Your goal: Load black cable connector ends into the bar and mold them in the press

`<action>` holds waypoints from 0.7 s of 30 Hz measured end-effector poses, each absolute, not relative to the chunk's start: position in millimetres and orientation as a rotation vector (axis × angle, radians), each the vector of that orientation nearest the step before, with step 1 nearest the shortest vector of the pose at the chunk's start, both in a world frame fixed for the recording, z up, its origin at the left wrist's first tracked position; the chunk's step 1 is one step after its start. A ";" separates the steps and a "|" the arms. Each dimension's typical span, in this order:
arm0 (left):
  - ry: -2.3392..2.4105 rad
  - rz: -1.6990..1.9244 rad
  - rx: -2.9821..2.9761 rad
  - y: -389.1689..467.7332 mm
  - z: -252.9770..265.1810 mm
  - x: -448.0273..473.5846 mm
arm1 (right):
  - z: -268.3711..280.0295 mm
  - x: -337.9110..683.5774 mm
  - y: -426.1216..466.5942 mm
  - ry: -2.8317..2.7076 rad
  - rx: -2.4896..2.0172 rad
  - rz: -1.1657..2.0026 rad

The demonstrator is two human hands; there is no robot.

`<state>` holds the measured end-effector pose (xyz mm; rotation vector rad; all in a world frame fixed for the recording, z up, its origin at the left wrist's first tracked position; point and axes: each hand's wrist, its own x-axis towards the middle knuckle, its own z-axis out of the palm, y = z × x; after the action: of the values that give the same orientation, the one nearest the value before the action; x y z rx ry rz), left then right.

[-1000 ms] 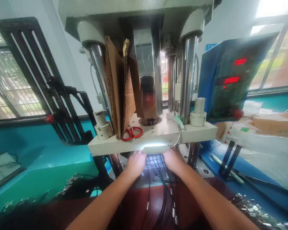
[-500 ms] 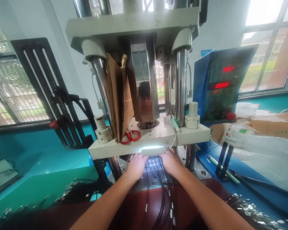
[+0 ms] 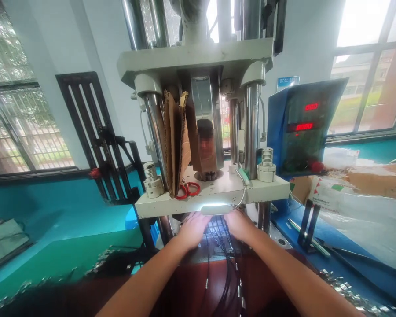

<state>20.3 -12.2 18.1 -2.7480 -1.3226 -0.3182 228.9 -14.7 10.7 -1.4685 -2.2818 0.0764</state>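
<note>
My left hand (image 3: pixel 194 230) reaches in at the left side of a metal block (image 3: pixel 215 226), below the press plate (image 3: pixel 267 192). On the block's right side lies my right hand (image 3: pixel 239 225). The fingertips of both hands are hidden behind a lit lamp bar (image 3: pixel 219 210) and the plate's edge, so what they grip does not show. Several thin black cables (image 3: pixel 227 268) with small metal ends run out of the block between my hands. They hang toward me over a dark red surface (image 3: pixel 191 281).
Red-handled scissors (image 3: pixel 193 189) and folded cardboard (image 3: pixel 175 145) rest on the press plate. A blue control box (image 3: pixel 277 132) with red digits stands to the right. Cables with metal ends (image 3: pixel 346 288) lie at the lower right, others (image 3: pixel 108 255) on the left. Plastic bags (image 3: pixel 356 207) sit at right.
The head view has shifted, so the press sits lower and a little further right in the picture. Both hands stay at the sides of the block, with little visible movement.
</note>
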 end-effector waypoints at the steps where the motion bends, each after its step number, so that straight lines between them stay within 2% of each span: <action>1: -1.261 -0.311 -2.794 -11.5 19.8 20.3 | 10.7 228.6 -16.6 -2.312 -1.422 0.066; 10: -1.178 -0.358 -2.887 -7.4 15.1 26.3 | 3.5 233.7 -16.6 -2.428 -1.257 0.001; 21: -1.324 -0.323 -2.935 0.4 4.3 29.8 | -1.4 238.5 2.3 -2.407 -1.398 0.197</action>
<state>29.8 0.4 4.3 -2.9351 -1.3237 -0.3228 238.5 2.3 -1.4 -1.3981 -2.4072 0.1975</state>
